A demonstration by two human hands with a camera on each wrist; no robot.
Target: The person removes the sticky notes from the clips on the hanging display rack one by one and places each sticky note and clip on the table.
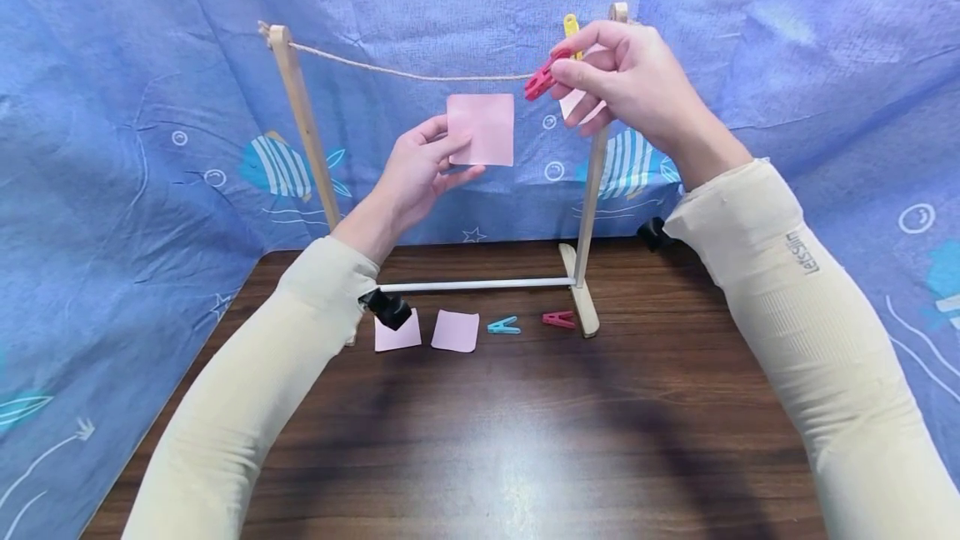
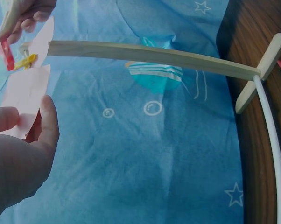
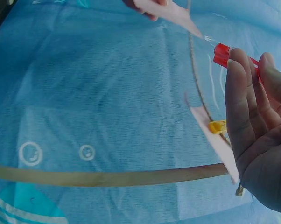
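My left hand [image 1: 422, 165] pinches a square pink paper note [image 1: 491, 127] between thumb and fingers, just below the rope [image 1: 420, 76]. To its right, my right hand [image 1: 633, 77] pinches a red clothespin [image 3: 221, 55] by its handle end, its tip pointing left and down near the rope. Behind the right hand, a yellow clothespin [image 3: 218, 127] clips another pink note [image 3: 214, 140] to the rope; in the head view that hand partly hides both. The held note seems apart from the rope in the head view.
Two wooden posts [image 1: 307, 127] carry the rope, with a white bar [image 1: 480, 283] low between them. On the dark wooden table [image 1: 480, 440] lie two pink notes [image 1: 455, 332], a blue clothespin [image 1: 503, 326] and a dark red clothespin [image 1: 558, 320]. A blue curtain [image 1: 465, 207] hangs behind.
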